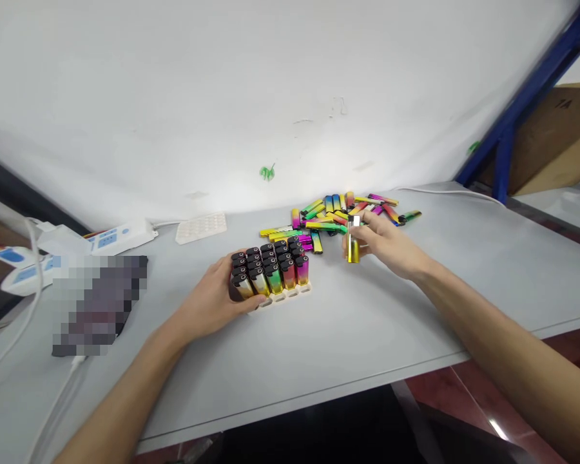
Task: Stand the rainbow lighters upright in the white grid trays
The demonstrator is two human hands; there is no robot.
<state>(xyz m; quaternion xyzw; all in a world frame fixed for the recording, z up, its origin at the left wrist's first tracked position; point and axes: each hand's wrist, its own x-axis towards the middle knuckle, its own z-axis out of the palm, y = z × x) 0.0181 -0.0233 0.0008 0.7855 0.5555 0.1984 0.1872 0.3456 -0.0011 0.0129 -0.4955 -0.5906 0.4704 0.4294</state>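
My left hand (217,290) grips the left side of a white tray (290,294) with holes, its thumb along the front. Rows of upright lighters (272,278) with black tops and shiny coloured bodies fill most of it; holes along the front row show bare. To the right of the tray, my right hand (377,240) pinches a yellow and silver lighter (352,248) upright, just above or on the table; I cannot tell which. Behind both hands spreads a loose pile of shiny multicoloured lighters (319,224), lying in different directions.
Another white holed tray (202,227) lies at the back left. A power strip (113,238) with cables and a blurred dark device (99,306) on a white cord are on the left. A white wall (222,116) borders the grey table (338,348); a blue frame (505,148) stands right.
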